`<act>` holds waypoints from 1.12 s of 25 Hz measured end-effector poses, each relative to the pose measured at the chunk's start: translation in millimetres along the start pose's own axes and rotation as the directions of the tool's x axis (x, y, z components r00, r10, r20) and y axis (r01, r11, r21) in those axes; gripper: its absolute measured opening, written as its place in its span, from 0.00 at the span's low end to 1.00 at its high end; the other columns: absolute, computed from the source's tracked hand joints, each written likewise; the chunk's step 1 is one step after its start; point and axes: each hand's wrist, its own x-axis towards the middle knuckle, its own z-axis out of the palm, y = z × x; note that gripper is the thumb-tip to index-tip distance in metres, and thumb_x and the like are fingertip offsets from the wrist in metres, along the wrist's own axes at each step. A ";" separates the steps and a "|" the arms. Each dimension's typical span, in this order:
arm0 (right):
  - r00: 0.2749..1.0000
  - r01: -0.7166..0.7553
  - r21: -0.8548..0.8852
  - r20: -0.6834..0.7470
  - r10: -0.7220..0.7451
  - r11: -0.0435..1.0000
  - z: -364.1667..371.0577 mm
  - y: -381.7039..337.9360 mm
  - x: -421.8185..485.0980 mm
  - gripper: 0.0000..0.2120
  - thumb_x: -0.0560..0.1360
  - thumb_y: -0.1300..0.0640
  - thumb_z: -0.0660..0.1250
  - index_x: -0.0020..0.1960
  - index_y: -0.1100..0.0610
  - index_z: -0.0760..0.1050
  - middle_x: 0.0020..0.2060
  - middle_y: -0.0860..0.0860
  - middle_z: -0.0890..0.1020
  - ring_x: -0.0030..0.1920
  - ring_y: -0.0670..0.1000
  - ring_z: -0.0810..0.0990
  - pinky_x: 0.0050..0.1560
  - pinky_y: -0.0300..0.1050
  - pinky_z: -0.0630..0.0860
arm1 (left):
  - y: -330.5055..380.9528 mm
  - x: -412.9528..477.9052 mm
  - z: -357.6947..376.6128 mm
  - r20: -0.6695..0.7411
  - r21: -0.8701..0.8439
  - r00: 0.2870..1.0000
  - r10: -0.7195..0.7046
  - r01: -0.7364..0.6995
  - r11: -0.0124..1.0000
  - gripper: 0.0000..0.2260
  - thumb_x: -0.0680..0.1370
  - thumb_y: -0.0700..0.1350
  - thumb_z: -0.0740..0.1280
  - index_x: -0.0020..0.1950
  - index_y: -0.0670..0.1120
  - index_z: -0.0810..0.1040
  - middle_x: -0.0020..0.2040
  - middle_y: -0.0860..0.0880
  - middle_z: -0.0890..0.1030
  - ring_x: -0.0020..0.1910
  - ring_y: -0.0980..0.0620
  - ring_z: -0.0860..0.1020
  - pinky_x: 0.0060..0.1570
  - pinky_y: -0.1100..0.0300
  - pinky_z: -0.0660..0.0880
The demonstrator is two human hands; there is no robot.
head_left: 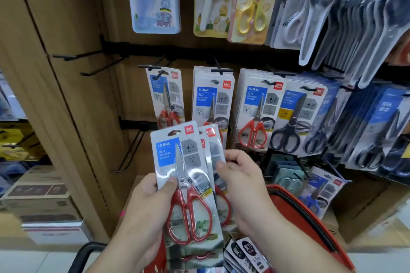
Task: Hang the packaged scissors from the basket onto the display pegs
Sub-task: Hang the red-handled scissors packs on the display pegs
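Mid-task | left hand [153, 201] grips fanned red-handled scissors packs [184, 173] | right hand [241, 179] pinches rear one | unhung; red basket [295, 204] holds more

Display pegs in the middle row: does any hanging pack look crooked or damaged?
The leftmost red-handled pack hangs slightly tilted; the neighbouring stack hangs straighter. Nothing looks damaged.

Packaged scissors [186, 184]: red handles, steel blades, blue HOME card under a clear blister. You hold three upright and fanned, the front pack in your left hand [146, 201], the rear packs [214, 150] pinched by your right hand [241, 175]. Basket [295, 197]: red, black-trimmed, lower right, with more packs inside. Display pegs [75, 56]: black wire, jutting from a black rail.
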 end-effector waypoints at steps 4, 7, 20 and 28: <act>0.997 -0.034 0.061 0.070 0.029 0.998 -8.3 -8.3 -6.9 0.05 0.83 0.62 0.67 0.57 0.57 0.81 0.46 0.53 0.89 0.47 0.53 0.89 0.54 0.54 0.85 | 1.7 -3.1 7.4 0.014 -0.040 1.000 0.019 -0.018 0.999 0.07 0.85 0.44 0.66 0.62 0.44 0.79 0.53 0.41 0.88 0.50 0.38 0.88 0.58 0.38 0.81; 0.999 0.028 -0.099 0.035 -0.025 0.995 -29.1 -16.8 -0.6 0.06 0.83 0.58 0.68 0.54 0.54 0.84 0.46 0.49 0.89 0.49 0.50 0.87 0.52 0.45 0.84 | 5.0 -6.8 19.2 0.018 -0.017 1.000 0.018 -0.018 1.000 0.07 0.84 0.44 0.67 0.61 0.43 0.79 0.50 0.40 0.89 0.48 0.39 0.88 0.57 0.39 0.81; 0.874 0.190 -0.331 -0.373 -0.313 0.924 -76.8 -65.5 103.4 0.05 0.81 0.55 0.72 0.51 0.55 0.78 0.41 0.46 0.81 0.40 0.43 0.79 0.32 0.30 0.73 | 1.1 4.9 17.5 -0.271 0.084 0.960 -0.074 0.101 0.991 0.02 0.82 0.40 0.71 0.54 0.43 0.82 0.39 0.42 0.88 0.39 0.38 0.88 0.52 0.37 0.83; 0.759 0.304 -0.423 -0.434 -0.485 0.854 -54.1 -47.3 74.0 0.20 0.79 0.52 0.73 0.67 0.50 0.70 0.63 0.49 0.72 0.59 0.46 0.75 0.63 0.46 0.73 | 9.8 6.7 2.4 -0.290 0.030 0.957 -0.017 0.028 0.999 0.03 0.82 0.38 0.70 0.54 0.41 0.83 0.37 0.43 0.87 0.34 0.42 0.87 0.41 0.48 0.83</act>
